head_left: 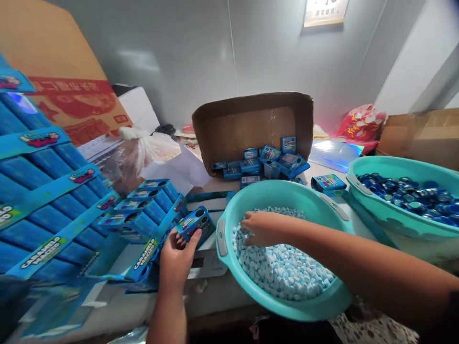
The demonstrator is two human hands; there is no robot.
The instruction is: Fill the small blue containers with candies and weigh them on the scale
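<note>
My left hand (178,260) is closed round a small blue candy box (195,223), holding it over a white scale (208,263). My right hand (261,228) reaches into a teal basin (222,239) filled with small pale blue and white candies (283,267); its fingers are curled into the pile, and what they hold is hidden. A blue display tray (150,210) with several small boxes standing in it lies just left of my left hand.
A second teal basin (394,224) of dark blue caps stands at the right. An open cardboard box (251,124) behind holds several small blue boxes. Stacked blue display cartons (39,191) fill the left. A plastic bag (143,153) and a red bag (360,122) lie behind.
</note>
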